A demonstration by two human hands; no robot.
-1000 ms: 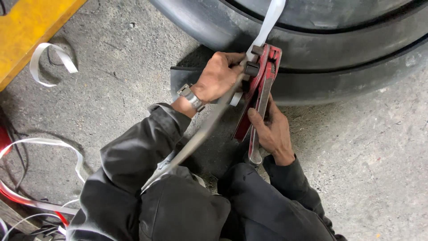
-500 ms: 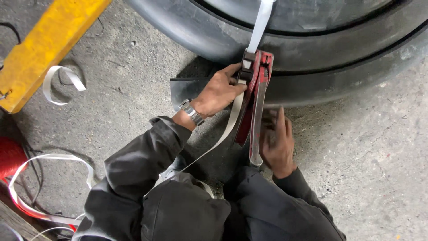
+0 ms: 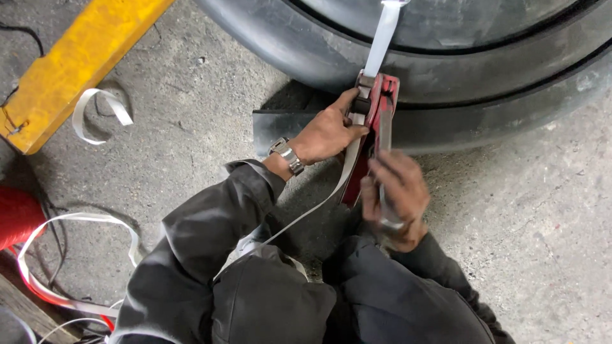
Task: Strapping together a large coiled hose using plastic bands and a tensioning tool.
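Head view: left hand [image 3: 328,132] grips the red strapping tool [image 3: 376,121] against the black tyre [image 3: 484,70]. Right hand [image 3: 395,197], blurred, closes round its lever, white strap [image 3: 386,35] running upward.

Floor [image 3: 523,242]: grey, stained concrete. Yellow beam [image 3: 76,70] at upper left. Loose white strap scraps [image 3: 95,105] lying beside it. Even daylight.

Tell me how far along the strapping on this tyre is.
Done: the white plastic strap runs over the large black tyre into the red metal strapping tool. In hand: left hand steadies the tool, right hand grips its lever. Left: the loose strap tail remains uncut.
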